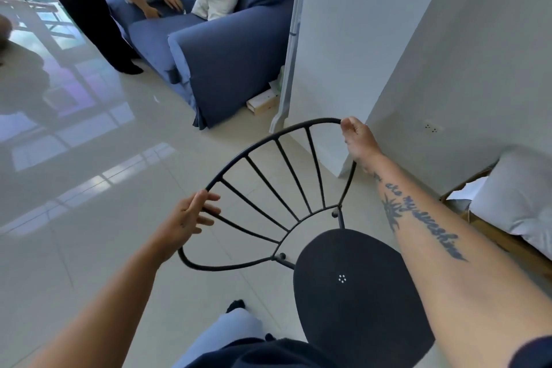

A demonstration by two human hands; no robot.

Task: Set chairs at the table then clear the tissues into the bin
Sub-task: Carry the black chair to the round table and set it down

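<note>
A black metal chair [352, 287] with a round seat and a curved, spoked backrest is right in front of me, tilted, above the pale tiled floor. My right hand [360, 140] is closed around the top right of the backrest rim. My left hand [191, 218] rests on the left end of the rim, fingers loosely curled around the bar. No table, tissues or bin are in view.
A blue sofa [227, 60] with a white cushion stands ahead, and another person [89, 9] bends over it. A white wall corner [358, 69] rises just beyond the chair. On the right is a wooden frame with a white cushion [519, 203]. Glossy floor spreads to the left.
</note>
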